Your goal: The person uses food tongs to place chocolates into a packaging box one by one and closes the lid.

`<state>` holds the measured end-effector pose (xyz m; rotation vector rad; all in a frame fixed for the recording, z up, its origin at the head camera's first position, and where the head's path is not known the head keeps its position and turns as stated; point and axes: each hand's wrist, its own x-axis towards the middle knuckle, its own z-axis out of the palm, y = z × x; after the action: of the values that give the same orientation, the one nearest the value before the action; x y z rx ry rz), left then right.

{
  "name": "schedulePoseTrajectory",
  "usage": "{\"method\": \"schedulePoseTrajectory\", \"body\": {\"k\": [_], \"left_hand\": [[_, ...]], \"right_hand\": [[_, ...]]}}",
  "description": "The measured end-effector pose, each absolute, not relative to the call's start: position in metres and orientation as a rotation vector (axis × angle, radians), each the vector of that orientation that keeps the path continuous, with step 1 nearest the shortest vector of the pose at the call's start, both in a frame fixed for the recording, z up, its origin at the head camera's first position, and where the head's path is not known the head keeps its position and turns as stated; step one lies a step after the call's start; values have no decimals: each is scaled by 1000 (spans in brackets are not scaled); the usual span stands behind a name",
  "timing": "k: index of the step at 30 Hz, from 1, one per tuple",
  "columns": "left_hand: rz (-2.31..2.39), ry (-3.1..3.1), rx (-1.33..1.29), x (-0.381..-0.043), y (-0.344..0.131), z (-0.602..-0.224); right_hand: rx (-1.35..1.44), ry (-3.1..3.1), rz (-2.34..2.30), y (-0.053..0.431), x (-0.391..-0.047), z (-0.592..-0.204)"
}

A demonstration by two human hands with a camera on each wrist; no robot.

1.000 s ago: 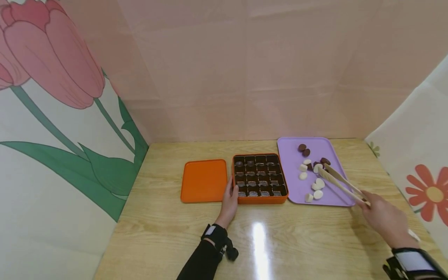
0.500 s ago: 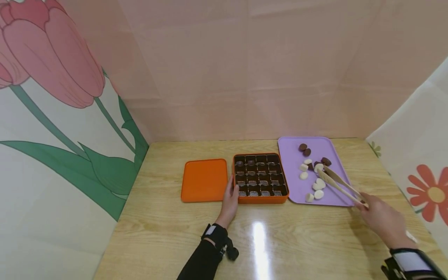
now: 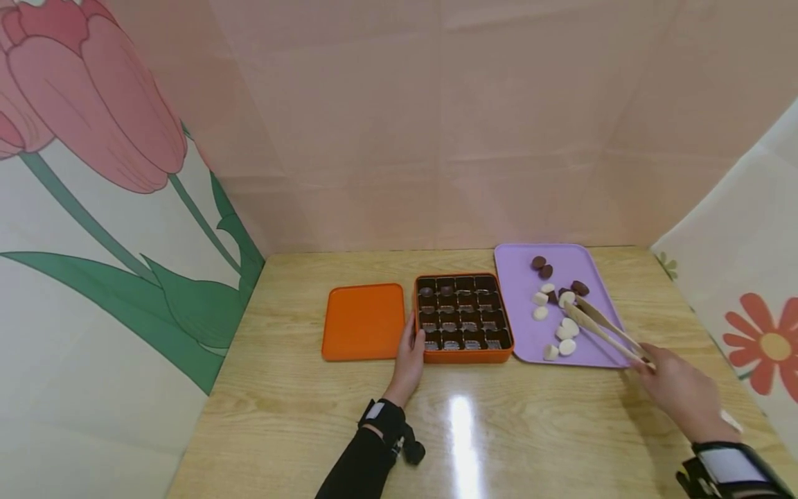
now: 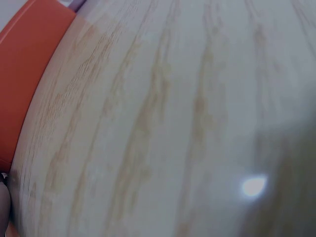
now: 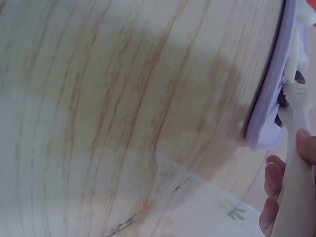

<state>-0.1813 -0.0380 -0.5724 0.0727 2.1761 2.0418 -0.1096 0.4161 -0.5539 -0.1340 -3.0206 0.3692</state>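
My left hand lies along the left side of an orange box, its straight fingers touching the wall near the front corner. Inside the box sits a dark tray of small compartments; a dark brown piece and another dark piece are in its back row. My right hand grips cream tongs. Their tips stand around a round white piece on the purple tray; whether they touch it I cannot tell. In the right wrist view the tongs reach over the tray edge.
Several white pieces and brown pieces lie scattered on the purple tray. Left of the box is an orange lid, flat on the wooden table. A pink backdrop closes off the far side.
The tongs' tips have shifted very slightly left at the white piece, and my right hand moved slightly with them. My left hand and the box have stayed put.
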Motion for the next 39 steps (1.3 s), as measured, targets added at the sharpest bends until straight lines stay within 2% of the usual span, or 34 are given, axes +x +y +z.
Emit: {"method": "schedulePoseTrajectory", "body": {"k": [15,29,39], "left_hand": [[2031,2193,66,-180,-38,-570],[2030,2176,70,-180,-37,-569],[2028,2177,53,-180,-38,-570]], "right_hand": [[-113,-2965,361,397,-117,-535],[48,-2874,392,337,-149,-512],[163,-2818,429,285,-177,-518]]}}
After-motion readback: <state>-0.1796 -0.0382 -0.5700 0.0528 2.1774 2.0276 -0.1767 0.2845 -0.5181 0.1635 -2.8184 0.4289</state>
